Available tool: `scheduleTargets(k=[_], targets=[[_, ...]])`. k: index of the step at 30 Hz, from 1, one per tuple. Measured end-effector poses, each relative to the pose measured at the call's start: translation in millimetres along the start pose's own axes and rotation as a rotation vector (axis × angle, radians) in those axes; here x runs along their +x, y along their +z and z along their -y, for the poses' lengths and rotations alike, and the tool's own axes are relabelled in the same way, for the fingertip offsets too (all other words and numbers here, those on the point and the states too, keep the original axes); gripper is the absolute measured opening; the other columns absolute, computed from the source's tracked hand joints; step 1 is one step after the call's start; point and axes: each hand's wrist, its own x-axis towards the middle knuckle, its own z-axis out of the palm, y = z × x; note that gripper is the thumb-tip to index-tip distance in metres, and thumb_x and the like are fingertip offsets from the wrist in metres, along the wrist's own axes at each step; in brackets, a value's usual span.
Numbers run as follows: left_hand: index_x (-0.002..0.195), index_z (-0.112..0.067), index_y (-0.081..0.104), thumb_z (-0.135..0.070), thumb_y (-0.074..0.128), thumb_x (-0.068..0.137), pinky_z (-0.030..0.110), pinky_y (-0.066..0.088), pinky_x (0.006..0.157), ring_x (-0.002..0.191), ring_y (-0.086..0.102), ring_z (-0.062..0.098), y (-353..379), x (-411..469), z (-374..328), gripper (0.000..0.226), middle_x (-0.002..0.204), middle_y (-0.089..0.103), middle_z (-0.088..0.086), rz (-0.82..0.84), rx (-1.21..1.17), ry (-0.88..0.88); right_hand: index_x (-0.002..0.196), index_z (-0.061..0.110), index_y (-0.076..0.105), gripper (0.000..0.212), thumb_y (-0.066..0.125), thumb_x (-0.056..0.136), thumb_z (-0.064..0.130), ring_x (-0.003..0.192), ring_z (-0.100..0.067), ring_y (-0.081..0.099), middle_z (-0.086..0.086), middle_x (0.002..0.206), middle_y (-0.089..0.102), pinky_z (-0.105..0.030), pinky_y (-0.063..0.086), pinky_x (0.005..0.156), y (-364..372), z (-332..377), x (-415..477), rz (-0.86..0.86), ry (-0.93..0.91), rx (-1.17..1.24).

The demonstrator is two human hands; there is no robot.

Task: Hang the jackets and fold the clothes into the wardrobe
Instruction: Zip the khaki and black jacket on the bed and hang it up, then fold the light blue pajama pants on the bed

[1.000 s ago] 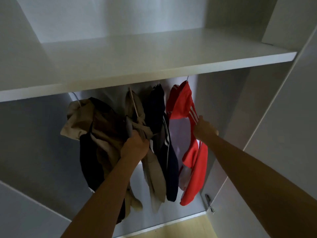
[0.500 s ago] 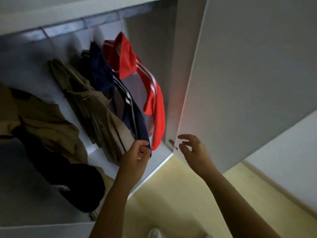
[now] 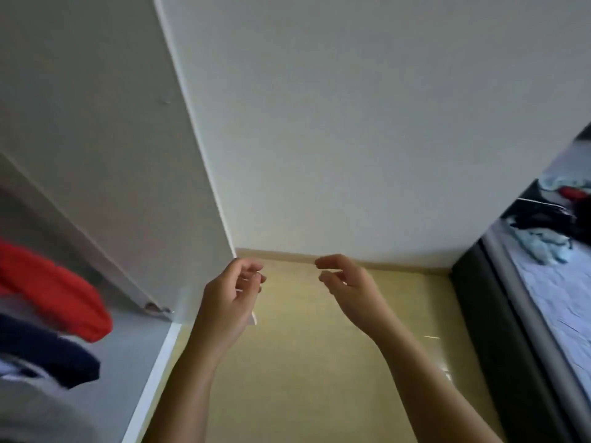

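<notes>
My left hand (image 3: 232, 295) and my right hand (image 3: 347, 286) hover over the yellow floor in front of the wall, both empty with fingers loosely curled and apart. At the far left, the lower ends of a red jacket (image 3: 54, 289) and a navy jacket (image 3: 48, 353) hang inside the wardrobe (image 3: 150, 372). The open white wardrobe door (image 3: 112, 155) stands just left of my left hand. On the bed at the right lies a pile of clothes (image 3: 543, 238): light blue, dark and red pieces.
A white wall (image 3: 351, 123) fills the middle of the view, with a baseboard at its foot. A dark bed frame (image 3: 489, 314) runs along the right side. Yellow floor (image 3: 303, 362) lies between wardrobe and bed.
My view has swung right, away from the wardrobe toward the wall and bed. My left hand has let go of the hanging clothes, and both hands have drawn back over the floor.
</notes>
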Motion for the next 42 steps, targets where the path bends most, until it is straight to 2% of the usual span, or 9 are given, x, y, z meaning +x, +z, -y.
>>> scheduleTargets(k=[6, 11, 15, 19, 22, 27, 31, 36, 42], targets=[[0.092, -0.037, 0.055, -0.014, 0.055, 0.092, 0.010, 0.046, 0.069, 0.079, 0.064, 0.003, 169.3, 5.1, -89.7, 0.022, 0.086, 0.067, -0.011, 0.294, -0.043, 0.167, 0.101, 0.025, 0.064, 0.021, 0.050, 0.093, 0.010, 0.091, -0.011, 0.063, 0.007, 0.097, 0.068, -0.031, 0.050, 0.081, -169.4, -69.7, -42.9, -0.342, 0.141, 0.087], [0.093, -0.037, 0.054, -0.012, 0.056, 0.092, 0.012, 0.048, 0.070, 0.079, 0.064, 0.001, 281.2, 26.3, -136.5, 0.025, 0.085, 0.067, -0.009, 0.504, -0.039, 0.261, 0.096, 0.023, 0.064, 0.022, 0.049, 0.093, 0.007, 0.090, -0.022, 0.064, 0.000, 0.095, 0.068, -0.041, 0.051, 0.076, -257.4, -126.4, -56.6, -0.532, 0.241, 0.149], [0.094, -0.036, 0.056, -0.016, 0.055, 0.093, 0.011, 0.047, 0.069, 0.080, 0.063, 0.001, 364.0, 52.8, -159.5, 0.020, 0.084, 0.067, -0.013, 0.652, -0.055, 0.298, 0.094, 0.024, 0.063, 0.025, 0.048, 0.093, 0.004, 0.086, -0.022, 0.063, 0.001, 0.096, 0.068, -0.029, 0.047, 0.069, -308.0, -166.0, -49.1, -0.598, 0.328, 0.159], [0.093, -0.035, 0.057, -0.015, 0.055, 0.092, 0.013, 0.048, 0.070, 0.079, 0.062, 0.002, 442.1, 93.3, -176.5, 0.020, 0.083, 0.066, -0.018, 0.760, -0.082, 0.302, 0.091, 0.030, 0.064, 0.028, 0.049, 0.092, 0.007, 0.090, -0.036, 0.062, -0.004, 0.096, 0.069, -0.037, 0.048, 0.066, -366.1, -199.1, -19.7, -0.672, 0.413, 0.151], [0.091, -0.033, 0.058, -0.014, 0.055, 0.092, 0.018, 0.050, 0.071, 0.077, 0.062, 0.002, 500.3, 138.0, -190.9, 0.019, 0.082, 0.067, -0.017, 0.828, -0.074, 0.323, 0.089, 0.034, 0.062, 0.030, 0.048, 0.093, 0.007, 0.091, -0.031, 0.063, -0.003, 0.098, 0.069, -0.045, 0.053, 0.077, -412.3, -221.8, 13.7, -0.718, 0.461, 0.133], [0.089, -0.034, 0.058, -0.015, 0.056, 0.092, 0.016, 0.050, 0.070, 0.076, 0.062, 0.000, 596.7, 228.5, -234.7, 0.020, 0.080, 0.068, -0.015, 0.896, -0.024, 0.379, 0.091, 0.036, 0.060, 0.027, 0.048, 0.096, 0.012, 0.091, -0.009, 0.065, 0.011, 0.095, 0.067, -0.035, 0.053, 0.085, -493.6, -256.6, 65.9, -0.795, 0.550, 0.151], [0.090, -0.033, 0.059, -0.017, 0.055, 0.092, 0.014, 0.048, 0.069, 0.077, 0.062, 0.001, 676.4, 271.5, -267.0, 0.017, 0.081, 0.068, -0.013, 1.001, 0.037, 0.434, 0.095, 0.033, 0.061, 0.022, 0.048, 0.096, 0.015, 0.093, -0.008, 0.064, 0.003, 0.096, 0.068, -0.036, 0.052, 0.090, -551.7, -289.7, 93.3, -0.877, 0.586, 0.189], [0.086, -0.036, 0.059, -0.018, 0.057, 0.091, 0.020, 0.050, 0.074, 0.081, 0.063, 0.007, 775.3, 283.0, -286.6, 0.018, 0.084, 0.068, -0.009, 1.140, 0.097, 0.427, 0.095, 0.033, 0.062, 0.022, 0.049, 0.095, 0.014, 0.087, -0.005, 0.065, 0.004, 0.094, 0.069, -0.034, 0.053, 0.086, -605.4, -346.2, 101.6, -0.947, 0.631, 0.269], [0.086, -0.032, 0.061, -0.017, 0.057, 0.090, 0.022, 0.050, 0.073, 0.079, 0.062, 0.005, 890.0, 279.7, -306.9, 0.016, 0.083, 0.068, -0.012, 1.120, 0.168, 0.435, 0.092, 0.029, 0.063, 0.025, 0.048, 0.095, 0.008, 0.088, -0.010, 0.066, 0.008, 0.095, 0.068, -0.025, 0.049, 0.074, -693.7, -418.2, 105.7, -0.959, 0.656, 0.398]])
